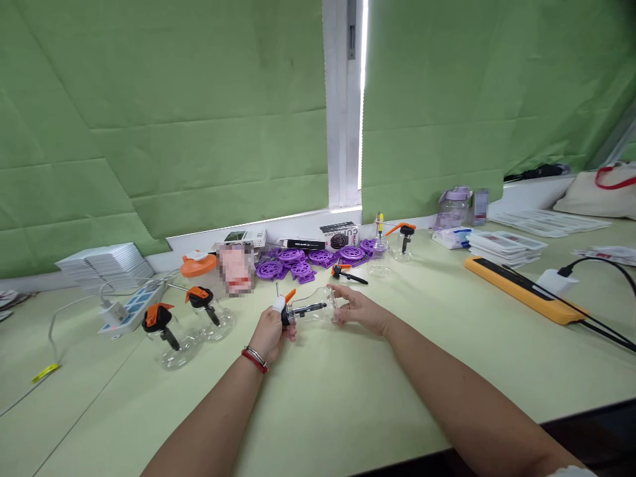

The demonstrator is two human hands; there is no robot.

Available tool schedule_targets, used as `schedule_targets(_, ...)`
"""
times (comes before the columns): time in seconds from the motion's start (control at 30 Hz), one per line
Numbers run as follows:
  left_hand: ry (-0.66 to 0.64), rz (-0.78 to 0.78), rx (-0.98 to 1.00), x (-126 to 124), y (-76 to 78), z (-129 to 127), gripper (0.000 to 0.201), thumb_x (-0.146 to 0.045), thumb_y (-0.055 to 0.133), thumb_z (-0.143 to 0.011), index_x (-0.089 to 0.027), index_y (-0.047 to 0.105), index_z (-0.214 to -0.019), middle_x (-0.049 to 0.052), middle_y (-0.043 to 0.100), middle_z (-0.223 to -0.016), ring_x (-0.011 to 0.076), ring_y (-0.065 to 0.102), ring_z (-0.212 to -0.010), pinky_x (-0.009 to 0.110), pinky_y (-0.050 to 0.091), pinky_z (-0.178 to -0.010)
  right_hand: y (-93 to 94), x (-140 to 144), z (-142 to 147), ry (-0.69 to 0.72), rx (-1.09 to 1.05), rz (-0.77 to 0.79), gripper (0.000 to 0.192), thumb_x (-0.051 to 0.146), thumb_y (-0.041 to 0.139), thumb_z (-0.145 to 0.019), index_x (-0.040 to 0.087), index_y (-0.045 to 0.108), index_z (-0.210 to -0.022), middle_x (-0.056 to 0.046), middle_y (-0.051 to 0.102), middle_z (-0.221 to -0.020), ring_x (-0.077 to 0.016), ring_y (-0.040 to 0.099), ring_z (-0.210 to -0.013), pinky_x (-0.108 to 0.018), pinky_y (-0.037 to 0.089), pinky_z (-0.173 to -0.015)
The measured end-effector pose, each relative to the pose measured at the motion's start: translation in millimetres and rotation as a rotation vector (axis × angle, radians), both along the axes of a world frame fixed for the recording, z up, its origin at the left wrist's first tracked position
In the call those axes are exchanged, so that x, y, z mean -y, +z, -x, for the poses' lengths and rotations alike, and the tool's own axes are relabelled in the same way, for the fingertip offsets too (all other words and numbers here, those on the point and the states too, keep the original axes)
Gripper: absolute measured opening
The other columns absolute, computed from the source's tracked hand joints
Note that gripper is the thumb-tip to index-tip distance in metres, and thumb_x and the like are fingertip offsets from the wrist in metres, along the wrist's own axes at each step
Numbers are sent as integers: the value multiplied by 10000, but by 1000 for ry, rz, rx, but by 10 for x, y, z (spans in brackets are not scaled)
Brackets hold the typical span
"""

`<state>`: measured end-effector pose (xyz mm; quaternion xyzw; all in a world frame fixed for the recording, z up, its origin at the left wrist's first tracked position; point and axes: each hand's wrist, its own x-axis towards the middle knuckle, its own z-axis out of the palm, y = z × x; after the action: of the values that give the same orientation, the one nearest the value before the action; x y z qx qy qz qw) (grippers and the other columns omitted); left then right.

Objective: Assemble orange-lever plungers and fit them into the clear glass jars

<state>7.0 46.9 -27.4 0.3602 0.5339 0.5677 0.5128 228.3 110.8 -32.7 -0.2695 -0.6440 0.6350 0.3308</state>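
A clear glass bottle (320,306) lies sideways between my hands, just over the table. Its black and orange lid with a dark inner tube is at the left end. My left hand (268,336) is closed around the lid end, with white covering on the thumb. At the bottle's base, the fingers of my right hand (362,310) grip the glass. A loose black and orange lid (342,271) with a dark tube lies just behind. To the left stand two lidded glass bottles, one nearer (183,351) and one farther (222,324).
Purple plastic parts (293,257) are heaped along the window sill. Right of them are an open glass bottle (380,265) with a screwdriver by it and a lidded bottle (403,248). A yellow power strip (521,291) lies right; a white power strip (132,311) is left.
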Motion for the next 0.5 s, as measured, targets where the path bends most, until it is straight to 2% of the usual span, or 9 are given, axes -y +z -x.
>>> schedule_targets(0.07,-24,-12,-4,6,1,-2,384,-540,484,-809,-158,509,-781,-16,551,-538,94,484,-356,217,382,-332,9,5,7,-3,30,15,667,472,727,-674,219,467,-1234,-61,571,-1029,-127,647,-629,-264,519,-567)
schedule_targets(0.13,-41,-21,-11,14,1,-11,383,-539,501,-798,-156,512,-785,-20,547,-537,92,479,-348,215,371,-325,5,1,37,-25,73,34,529,577,623,-727,147,559,-1028,-26,609,-740,-116,599,-498,-224,452,-440)
schedule_targets(0.2,-49,-28,-18,22,3,-21,377,-534,521,-785,-157,508,-786,-23,548,-542,90,473,-340,217,368,-322,-2,-4,69,-48,142,24,552,671,484,-766,125,563,-768,3,543,-504,-93,507,-374,-202,375,-365)
schedule_targets(0.27,-51,-33,-22,26,7,-28,372,-533,530,-778,-162,500,-782,-23,551,-552,88,466,-338,217,367,-319,-4,-6,79,-68,195,9,612,714,400,-776,130,535,-656,-1,511,-438,-86,464,-339,-205,361,-349)
schedule_targets(0.3,-47,-36,-23,26,9,-29,370,-533,529,-777,-164,495,-775,-22,551,-554,86,462,-337,216,365,-317,-1,-3,72,-76,188,9,616,716,401,-774,126,554,-683,-16,539,-477,-94,489,-367,-213,385,-363)
schedule_targets(0.37,-32,-40,-27,22,11,-25,367,-533,524,-777,-169,486,-756,-21,548,-549,84,454,-337,214,360,-316,14,8,40,-68,107,18,571,669,482,-770,127,599,-910,-64,628,-715,-123,586,-514,-246,473,-447)
schedule_targets(0.43,-16,-42,-31,15,8,-18,367,-535,518,-777,-172,480,-746,-23,541,-539,84,449,-334,212,355,-313,32,23,1,-22,15,19,589,558,625,-741,202,506,-1195,-88,605,-1018,-136,636,-666,-287,533,-572)
schedule_targets(0.5,-12,-39,-33,10,1,-14,365,-535,515,-778,-174,477,-742,-24,537,-531,88,447,-329,215,347,-308,38,31,-19,31,-7,24,704,468,705,-706,262,401,-1306,-82,558,-1118,-135,649,-693,-303,543,-625)
